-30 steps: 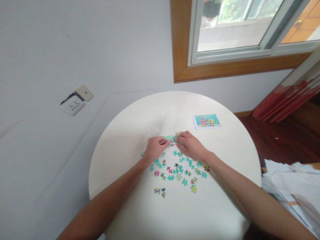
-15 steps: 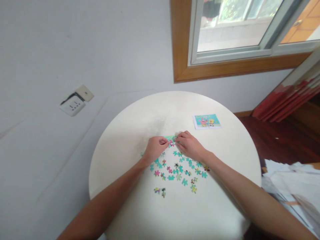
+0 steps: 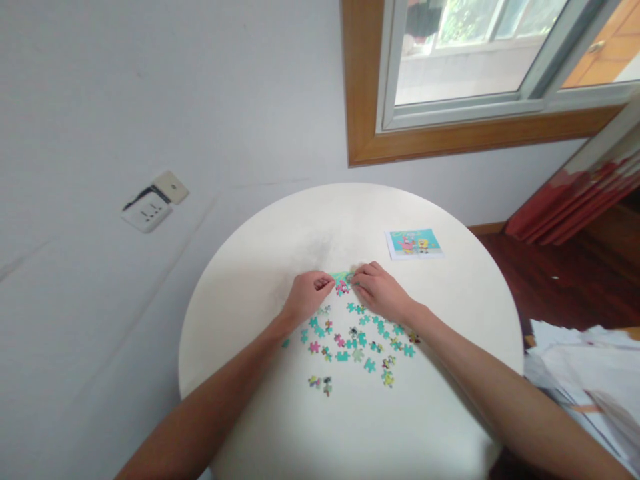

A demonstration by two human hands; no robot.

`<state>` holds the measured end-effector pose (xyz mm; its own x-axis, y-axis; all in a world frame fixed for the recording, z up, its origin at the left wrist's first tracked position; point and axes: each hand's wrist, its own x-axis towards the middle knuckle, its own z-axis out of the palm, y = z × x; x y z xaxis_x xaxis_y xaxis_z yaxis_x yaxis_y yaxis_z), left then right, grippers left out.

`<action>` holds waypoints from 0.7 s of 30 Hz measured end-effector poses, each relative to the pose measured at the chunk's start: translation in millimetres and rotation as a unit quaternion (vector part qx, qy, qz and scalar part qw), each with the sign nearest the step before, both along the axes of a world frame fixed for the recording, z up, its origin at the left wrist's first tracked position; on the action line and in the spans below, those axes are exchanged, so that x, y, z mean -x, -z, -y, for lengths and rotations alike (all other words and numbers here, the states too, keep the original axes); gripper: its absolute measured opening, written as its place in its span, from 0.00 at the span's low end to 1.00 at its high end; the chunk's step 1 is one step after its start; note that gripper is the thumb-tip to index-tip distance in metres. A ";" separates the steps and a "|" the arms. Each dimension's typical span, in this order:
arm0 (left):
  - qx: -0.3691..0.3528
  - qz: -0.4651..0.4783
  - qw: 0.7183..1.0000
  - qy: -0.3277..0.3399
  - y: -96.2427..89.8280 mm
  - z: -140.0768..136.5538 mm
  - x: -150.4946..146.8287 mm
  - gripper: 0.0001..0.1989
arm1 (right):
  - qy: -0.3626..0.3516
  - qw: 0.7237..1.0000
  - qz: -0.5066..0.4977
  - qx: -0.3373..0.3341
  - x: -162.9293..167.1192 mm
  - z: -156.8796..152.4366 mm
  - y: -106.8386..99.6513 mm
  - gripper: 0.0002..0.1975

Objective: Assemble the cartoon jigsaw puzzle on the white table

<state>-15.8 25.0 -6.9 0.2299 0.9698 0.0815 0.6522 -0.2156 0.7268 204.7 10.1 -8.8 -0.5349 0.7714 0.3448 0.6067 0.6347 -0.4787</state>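
Left hand (image 3: 309, 295) has edged leftward, baring more of the pink piece (image 3: 342, 288)

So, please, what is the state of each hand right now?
Left hand: curled, fingertips at the partly joined jigsaw puzzle; a firm grip cannot be told.
Right hand: fingers bent at the puzzle's right side; open or closed cannot be told.

Round white table (image 3: 425, 420), puzzle pieces (image 3: 343, 357), picture card (image 3: 415, 244)
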 end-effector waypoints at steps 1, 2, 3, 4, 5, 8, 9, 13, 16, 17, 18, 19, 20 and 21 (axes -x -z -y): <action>-0.023 -0.017 0.999 0.014 -0.8 0.2 2.6 0.07 | 0.003 1.000 -0.002 0.000 -0.3 -0.2 0.1 0.11; -0.042 -0.034 0.998 0.028 -1.3 0.6 4.9 0.07 | 0.005 1.000 -0.004 0.001 -0.5 -0.4 0.3 0.11; -0.056 -0.050 0.996 0.040 -1.6 1.2 6.6 0.07 | 0.008 1.000 -0.006 0.000 -0.5 -0.6 0.7 0.11; -0.065 -0.062 0.995 0.049 -1.5 1.8 7.8 0.07 | 0.009 1.000 -0.008 0.000 -0.5 -0.9 1.3 0.12; -0.070 -0.070 0.993 0.056 -1.2 2.5 8.3 0.07 | 0.011 1.000 -0.009 -0.001 -0.4 -1.2 1.9 0.12; -0.074 -0.085 0.991 0.066 -0.2 4.5 6.6 0.08 | 0.015 1.000 -0.009 -0.004 0.4 -1.9 3.9 0.13; -0.074 -0.090 0.991 0.066 0.0 5.1 5.3 0.09 | 0.018 1.000 -0.008 -0.006 0.7 -2.0 4.5 0.13; -0.077 -0.098 0.990 0.066 0.2 6.2 0.5 0.09 | 0.022 1.000 0.011 -0.012 1.3 -1.6 6.2 0.16; -0.075 -0.095 0.990 0.067 2.0 5.3 -0.7 0.10 | 0.024 0.999 0.035 -0.009 0.9 -0.6 7.5 0.16; -0.076 -0.094 0.990 0.067 2.9 4.8 -0.6 0.10 | 0.026 0.999 0.042 -0.008 0.7 -0.3 7.8 0.16; -0.077 -0.092 0.991 0.066 3.7 4.4 -0.4 0.10 | 0.027 0.998 0.048 -0.006 0.6 0.0 8.0 0.17; -0.079 -0.090 0.991 0.066 4.4 4.1 -0.1 0.09 | 0.028 0.998 0.053 -0.004 0.5 0.2 8.2 0.17; -0.080 -0.088 0.991 0.066 4.9 3.8 0.2 0.09 | 0.028 0.998 0.056 -0.003 0.5 0.4 8.3 0.18; -0.080 -0.088 0.991 0.065 5.2 3.6 0.4 0.08 | 0.028 0.998 0.059 -0.003 0.5 0.4 8.4 0.18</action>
